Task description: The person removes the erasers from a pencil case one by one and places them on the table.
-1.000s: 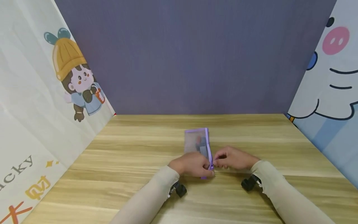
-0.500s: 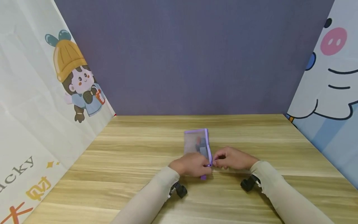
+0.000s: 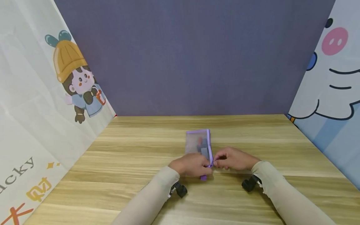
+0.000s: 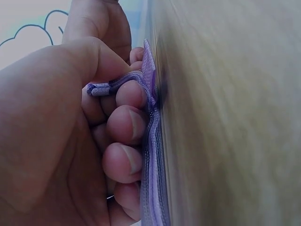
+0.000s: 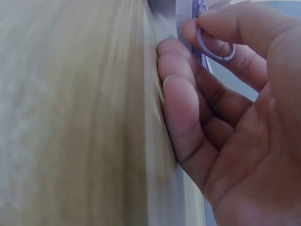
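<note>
A mesh zipper pouch (image 3: 192,142) with purple edging lies on the table in the head view. Dark and reddish contents (image 3: 203,145) show through its mesh. My left hand (image 3: 194,164) lies over its near end and holds it at the zipper edge. In the left wrist view the fingertips line the purple zipper (image 4: 154,165), and a thin purple cord (image 4: 124,81) passes between thumb and fingers. With thumb and index finger, my right hand (image 3: 234,158) pinches a purple cord loop (image 5: 216,56) at the zipper's near end. Its other fingers are curled close to the tabletop.
The wood-grain table (image 3: 140,150) extends around both hands. A dark panel (image 3: 197,56) rises at its back edge, with printed cartoon sheets left (image 3: 31,93) and right (image 3: 332,93). Small black cameras (image 3: 182,191) sit at the wrists.
My left thumb has drawn in slightly, back toward the pouch. The purple piece at the zipper's near end has shifted a little. My right hand has barely moved.
</note>
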The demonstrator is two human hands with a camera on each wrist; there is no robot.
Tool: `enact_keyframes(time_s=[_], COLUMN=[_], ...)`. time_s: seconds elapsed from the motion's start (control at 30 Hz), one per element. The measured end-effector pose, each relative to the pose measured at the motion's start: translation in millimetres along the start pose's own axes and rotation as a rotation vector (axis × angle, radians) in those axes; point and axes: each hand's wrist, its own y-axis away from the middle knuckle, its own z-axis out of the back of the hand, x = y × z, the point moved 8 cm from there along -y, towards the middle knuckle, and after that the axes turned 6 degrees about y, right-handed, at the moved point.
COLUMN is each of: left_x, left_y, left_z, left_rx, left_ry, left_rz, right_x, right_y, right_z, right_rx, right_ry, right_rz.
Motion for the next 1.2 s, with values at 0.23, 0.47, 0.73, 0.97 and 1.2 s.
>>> enact_keyframes(time_s=[0.23, 0.47, 0.73, 0.97, 1.2], left_x=[2.3, 2.3, 2.2, 2.1, 1.5], left_y=[1.0, 1.6, 1.4, 1.1, 1.4], left_z=[-0.8, 0.4, -0.3, 0.1, 0.2], left_rx=[0.013, 0.015, 0.022, 0.024, 0.031], left_ry=[0.050, 0.059, 0.059, 0.058, 0.065], left_rz=[0.009, 0.005, 0.010, 0.007, 0.004], right_x=[0.4, -2.6, -2.5, -3.7, -8.0], right_y=[0.5, -0.5, 1.1, 0.7, 1.4], right_z=[-0.4, 0.1, 1.3, 2.0, 3.5], right_rx=[0.002, 0.008, 0.002, -0.005, -0.012], right_ry=[-0.002, 0.019, 0.028, 0.027, 0.010], right_rz=[0.003, -0.006, -0.014, -0.028, -0.054])
